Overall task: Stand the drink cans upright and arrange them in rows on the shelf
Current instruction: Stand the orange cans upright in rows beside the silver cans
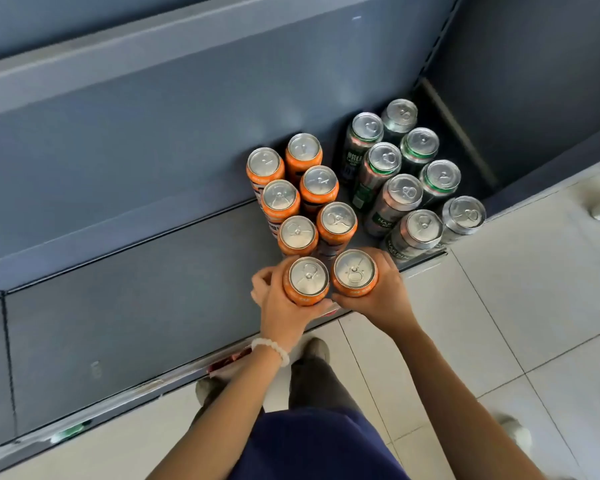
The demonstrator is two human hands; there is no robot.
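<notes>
Two rows of upright orange cans (317,183) stand on the grey bottom shelf (136,306), running from its back toward the front edge. Right of them stand two rows of upright dark green and silver cans (400,194). My left hand (279,306) is wrapped around an upright orange can (307,280) at the front of the left orange row. My right hand (383,292) grips a second upright orange can (354,273) at the front of the right orange row. Both held cans sit side by side near the shelf's front edge.
The shelf's left part is bare grey metal. A higher shelf (153,53) overhangs at the back. A dark upright panel (534,81) closes off the right side. My feet (314,351) stand on the pale tiled floor (499,323) just below the shelf edge.
</notes>
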